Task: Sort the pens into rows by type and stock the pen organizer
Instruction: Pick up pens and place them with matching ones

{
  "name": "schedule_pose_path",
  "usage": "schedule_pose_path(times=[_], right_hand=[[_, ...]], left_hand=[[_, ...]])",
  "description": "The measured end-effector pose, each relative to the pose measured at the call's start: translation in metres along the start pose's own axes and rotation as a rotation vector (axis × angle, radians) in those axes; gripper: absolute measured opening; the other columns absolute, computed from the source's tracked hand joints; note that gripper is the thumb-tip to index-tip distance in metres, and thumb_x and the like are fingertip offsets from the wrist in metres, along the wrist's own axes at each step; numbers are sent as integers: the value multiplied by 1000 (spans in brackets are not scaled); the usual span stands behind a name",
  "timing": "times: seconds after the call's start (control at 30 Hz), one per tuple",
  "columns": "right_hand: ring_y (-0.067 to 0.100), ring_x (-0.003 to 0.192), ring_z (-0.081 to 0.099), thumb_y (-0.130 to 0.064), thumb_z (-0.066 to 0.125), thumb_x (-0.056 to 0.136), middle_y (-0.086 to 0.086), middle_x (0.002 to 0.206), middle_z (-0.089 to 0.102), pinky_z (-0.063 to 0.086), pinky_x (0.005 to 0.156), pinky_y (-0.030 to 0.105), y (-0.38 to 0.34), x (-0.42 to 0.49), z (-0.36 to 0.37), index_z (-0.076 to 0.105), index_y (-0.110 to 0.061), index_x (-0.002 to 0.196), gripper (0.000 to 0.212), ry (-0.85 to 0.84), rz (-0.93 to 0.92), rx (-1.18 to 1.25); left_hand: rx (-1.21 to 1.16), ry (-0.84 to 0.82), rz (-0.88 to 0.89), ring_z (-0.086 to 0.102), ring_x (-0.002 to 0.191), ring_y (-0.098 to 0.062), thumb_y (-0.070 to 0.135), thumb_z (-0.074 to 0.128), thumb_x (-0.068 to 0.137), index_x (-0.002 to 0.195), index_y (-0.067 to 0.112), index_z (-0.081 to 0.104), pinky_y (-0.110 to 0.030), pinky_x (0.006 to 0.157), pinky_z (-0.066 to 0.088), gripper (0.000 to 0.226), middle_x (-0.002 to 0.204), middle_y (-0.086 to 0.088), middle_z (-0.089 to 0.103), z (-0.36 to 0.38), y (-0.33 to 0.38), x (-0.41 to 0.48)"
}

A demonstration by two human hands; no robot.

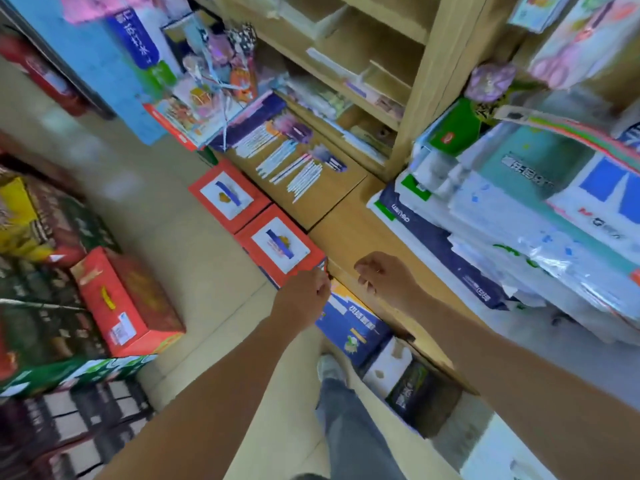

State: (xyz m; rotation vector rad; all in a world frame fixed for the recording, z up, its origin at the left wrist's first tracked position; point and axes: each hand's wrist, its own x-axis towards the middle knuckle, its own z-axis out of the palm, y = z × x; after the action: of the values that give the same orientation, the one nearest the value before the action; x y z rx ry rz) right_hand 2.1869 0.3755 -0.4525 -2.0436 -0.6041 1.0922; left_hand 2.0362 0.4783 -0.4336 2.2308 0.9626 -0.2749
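legs: grey jeans (349, 427), soft fabric, one pale shoe (329, 367) on the beige tiled floor
left hand (304, 294): arm bare, fingers curled, fingertips at the near corner of a red box (280, 245). A small blue-white bit shows at the tips, too blurred to tell whether it is pinched or only touched
right hand (384, 277): fingers loosely curled downward, over the front edge of the wooden counter (346, 233), nothing visible in it
red box: glossy cardboard, flat rectangular, white label on top; a second one just beyond it
counter: light wood, smooth, matte, a seam across it
pens (294, 168): thin straight sticks, mostly white and pale blue, lying in rough parallel groups on the far part of the counter, well apart from both hands
purple packaging (256, 124): flat printed card, touching the far end of the pens; exact form unclear
paper packs (519, 237): plastic-wrapped, shiny, stacked on the counter to the right
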Motion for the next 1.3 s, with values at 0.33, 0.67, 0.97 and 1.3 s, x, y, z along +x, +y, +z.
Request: schedule_pose_path(times=[0.33,0.67,0.97,1.3], right_hand=[[16,63,58,-11,54,93,4,75,65,49,67,32,-50,165,48,63,-17,84,14,3,144,-20],[11,52,56,-20,60,90,0,69,62,50,66,31,-65,301,109,60,-21,73,17,289,432,131],[22,67,68,-34,61,90,7,69,71,55,71,34,-51,383,140,60,-19,73,23,424,588,146],[17,65,55,-57,62,82,-4,65,53,33,48,24,-20,476,149,57,-16,80,41,538,625,-56]], left_hand=[[44,-116,-24,61,102,-25,20,44,97,106,12,62,-32,85,46,22,107,-6,66,-70,-90,177],[171,-240,148,61,101,-21,19,43,98,112,13,60,-29,77,46,23,111,-2,65,-117,-167,346],[211,-290,193,60,107,-26,19,44,98,117,4,57,-36,90,47,26,116,-11,65,-104,-181,447],[270,-185,203,61,102,-25,23,57,94,114,8,54,-28,81,41,25,109,-7,65,-48,-186,512]])
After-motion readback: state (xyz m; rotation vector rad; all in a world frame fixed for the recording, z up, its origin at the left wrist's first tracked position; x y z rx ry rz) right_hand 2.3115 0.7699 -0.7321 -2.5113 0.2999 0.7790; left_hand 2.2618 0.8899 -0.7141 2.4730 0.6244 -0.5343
